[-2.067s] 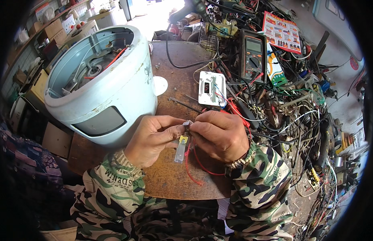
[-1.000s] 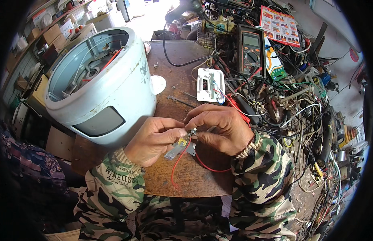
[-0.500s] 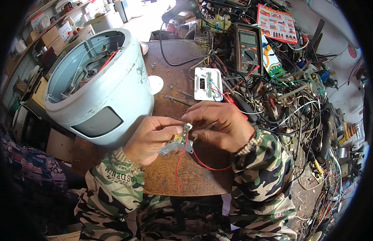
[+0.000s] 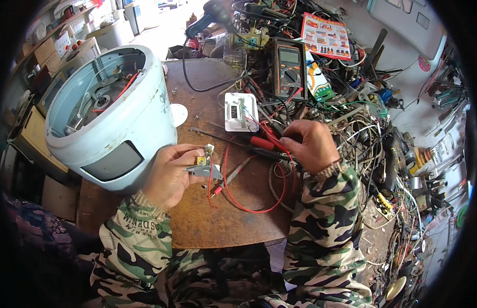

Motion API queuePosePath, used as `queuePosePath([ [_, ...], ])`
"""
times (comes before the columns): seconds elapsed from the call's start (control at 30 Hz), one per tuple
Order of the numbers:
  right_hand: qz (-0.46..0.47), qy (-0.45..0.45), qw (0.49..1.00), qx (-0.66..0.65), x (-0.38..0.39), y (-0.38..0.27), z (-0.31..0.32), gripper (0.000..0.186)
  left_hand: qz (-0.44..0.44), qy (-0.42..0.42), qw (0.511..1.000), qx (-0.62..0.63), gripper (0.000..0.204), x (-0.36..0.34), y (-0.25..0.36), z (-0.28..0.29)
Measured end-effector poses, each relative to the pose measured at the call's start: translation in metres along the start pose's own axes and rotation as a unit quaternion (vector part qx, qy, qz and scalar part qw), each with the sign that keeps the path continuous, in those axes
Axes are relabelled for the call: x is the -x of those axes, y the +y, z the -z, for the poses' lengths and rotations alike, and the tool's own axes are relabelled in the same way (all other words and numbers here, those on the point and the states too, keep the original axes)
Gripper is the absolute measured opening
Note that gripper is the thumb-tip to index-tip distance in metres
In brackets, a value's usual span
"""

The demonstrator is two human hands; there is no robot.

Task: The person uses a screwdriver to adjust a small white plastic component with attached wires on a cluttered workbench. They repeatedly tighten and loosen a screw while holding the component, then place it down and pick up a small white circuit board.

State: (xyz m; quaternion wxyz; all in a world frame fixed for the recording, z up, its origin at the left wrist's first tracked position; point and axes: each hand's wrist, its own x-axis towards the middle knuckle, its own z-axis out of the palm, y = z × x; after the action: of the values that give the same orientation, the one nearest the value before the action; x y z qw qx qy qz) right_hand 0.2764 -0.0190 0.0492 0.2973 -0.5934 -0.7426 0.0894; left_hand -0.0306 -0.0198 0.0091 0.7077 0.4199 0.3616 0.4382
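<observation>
My left hand (image 4: 169, 172) pinches a small metal bracket (image 4: 210, 172) above the table. A yellow block and a white piece sit on the bracket, and a short red wire hangs from it. To the right, my right hand (image 4: 313, 146) is closed with its fingers curled. Red leads run by its fingertips; what it grips, if anything, is hidden. Just left of it lies a red-handled tool (image 4: 261, 142) with a dark shaft. A probe with a red end (image 4: 218, 190) rests on the table beside the bracket, near a looped red lead (image 4: 259, 211).
A large pale-blue round housing (image 4: 115, 123) stands at left. A white panel (image 4: 241, 112) with a circuit board lies farther back. A multimeter (image 4: 289, 69) leans against tangled wires and tools at right. Behind the table (image 4: 218, 231) is a blue gun-shaped tool (image 4: 200, 25).
My right hand has drawn away from the bracket toward the right. The probe and red-handled tool now show on the table. My left hand still holds the bracket. The view has shifted.
</observation>
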Motion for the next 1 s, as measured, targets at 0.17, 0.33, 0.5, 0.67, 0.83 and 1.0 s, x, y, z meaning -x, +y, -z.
queuePosePath([
  [0.17,-0.036,-0.039,0.983,0.175,-0.007,0.035,-0.017,0.027,0.005,0.008,1.0,0.017,0.025,0.002,0.002,0.002],
  [0.33,-0.128,-0.073,0.973,0.176,-0.016,0.037,-0.022,0.038,0.002,-0.009,1.0,0.015,0.023,-0.008,-0.008,0.005],
  [0.5,-0.094,-0.112,0.964,0.223,-0.038,0.027,-0.026,0.039,-0.014,0.018,1.0,0.002,0.022,0.001,-0.003,0.005],
  [0.67,-0.086,-0.037,0.969,0.23,-0.033,0.029,-0.03,0.037,-0.065,-0.007,0.998,0.011,0.03,-0.007,-0.011,0.002],
  [0.83,-0.026,0.179,0.957,0.229,-0.027,0.033,-0.025,0.025,-0.147,0.02,0.986,-0.078,0.029,-0.001,-0.008,-0.008],
  [1.0,0.041,0.395,0.918,-0.005,-0.011,-0.017,-0.013,0.022,-0.227,0.077,0.948,-0.211,0.027,-0.004,-0.015,-0.006],
])
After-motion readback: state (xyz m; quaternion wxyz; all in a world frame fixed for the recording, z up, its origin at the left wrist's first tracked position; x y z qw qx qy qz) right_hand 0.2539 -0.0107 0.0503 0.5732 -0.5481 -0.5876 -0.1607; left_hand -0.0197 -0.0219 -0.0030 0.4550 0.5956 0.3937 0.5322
